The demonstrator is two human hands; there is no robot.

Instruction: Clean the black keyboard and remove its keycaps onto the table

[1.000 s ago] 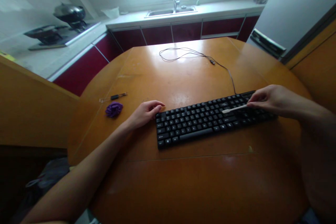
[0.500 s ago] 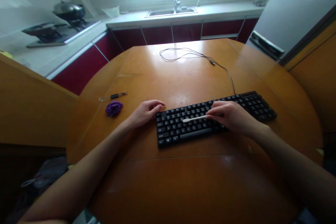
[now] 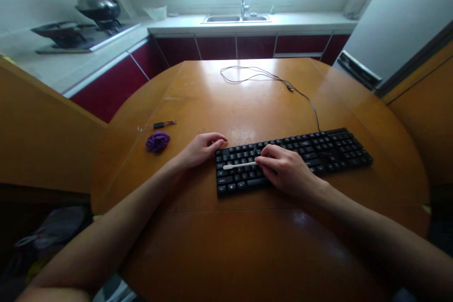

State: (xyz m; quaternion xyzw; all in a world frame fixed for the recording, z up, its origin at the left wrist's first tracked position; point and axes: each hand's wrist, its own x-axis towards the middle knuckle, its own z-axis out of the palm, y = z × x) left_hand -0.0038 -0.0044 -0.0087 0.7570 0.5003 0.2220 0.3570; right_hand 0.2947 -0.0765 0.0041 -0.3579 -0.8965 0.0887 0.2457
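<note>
A black keyboard (image 3: 311,155) lies at a slight slant on the wooden table. My right hand (image 3: 288,170) is over its left half, the fingers pinched on a slim white swab (image 3: 239,165). The swab's wider, rounded tip points left and lies over the letter keys near the left end; whether it touches them I cannot tell. My left hand (image 3: 203,148) rests on the table by the keyboard's far left corner. Its fingers are loosely bent and apart, with the thumb close against that corner.
A purple scrunchie-like bundle (image 3: 157,142) and a small dark-handled tool (image 3: 159,125) lie left of my left hand. The keyboard's cable (image 3: 311,104) loops across the far side of the wooden table (image 3: 247,245). Beyond stand a sink (image 3: 222,19) and a stove (image 3: 85,40).
My right hand has slid left along the keyboard, carrying the swab tip toward the left end. The left hand stays by the corner. The whole view has shifted slightly.
</note>
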